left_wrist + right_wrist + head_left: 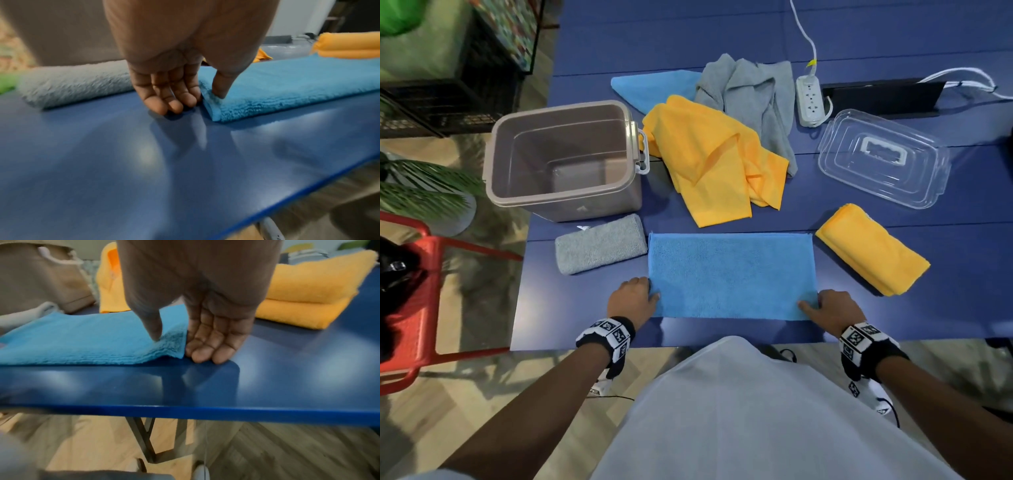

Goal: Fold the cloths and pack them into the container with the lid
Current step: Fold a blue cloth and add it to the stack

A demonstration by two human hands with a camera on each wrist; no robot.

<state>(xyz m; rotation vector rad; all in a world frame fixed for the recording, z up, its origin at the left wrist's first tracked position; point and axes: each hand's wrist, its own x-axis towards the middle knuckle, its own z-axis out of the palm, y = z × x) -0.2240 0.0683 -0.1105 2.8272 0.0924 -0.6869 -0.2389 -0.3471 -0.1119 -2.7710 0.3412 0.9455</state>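
Both hands, left hand (633, 298) and right hand (831, 310), pinch blue cloth (731, 274) near corners, thumbs on top; uneven lift would likely skew the fold.

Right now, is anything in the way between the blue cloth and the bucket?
Yes. The folded grey cloth lies against the bucket, between it and the blue cloth. Lifting goes over it, and the bucket's top is open, its lid lying apart.

Blue table (859, 41), wood floor (524, 383), red chair (414, 308)

White power strip (810, 99) (cable attached) on blue table (585, 308); red chair (410, 308) beside.
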